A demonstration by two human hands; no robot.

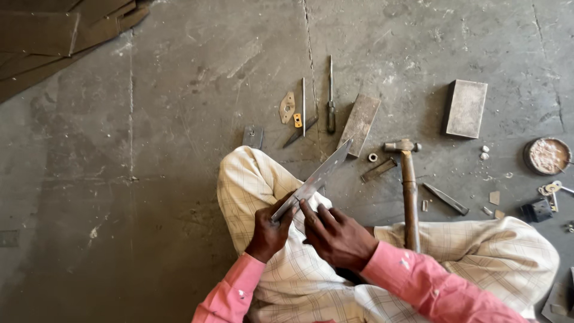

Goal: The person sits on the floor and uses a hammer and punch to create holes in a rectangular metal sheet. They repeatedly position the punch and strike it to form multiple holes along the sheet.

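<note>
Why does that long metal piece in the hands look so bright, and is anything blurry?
Head view: soft, even daylight, faint shadows; the metal strip reflects pale glare between the left hand and right hand; focus is sharp, with slight wide-angle stretch at the edges.

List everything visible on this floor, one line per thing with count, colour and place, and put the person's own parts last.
metal blade: 1, grey, held over the lap, tip pointing up-right
hammer: 1, steel head with brown handle, right of the blade
flat metal blocks: 2, grey, upper right floor
long thin tools: 2, dark, top centre
small brass-coloured plate: 1, tan, left of the thin tools
round dish: 1, rusty rim with pale contents, far right
chisel: 1, dark, right of the hammer handle
dark sheets: a stack, brown, top left corner
left hand: grips the blade's lower end
right hand: fingers pressed on the blade
</note>
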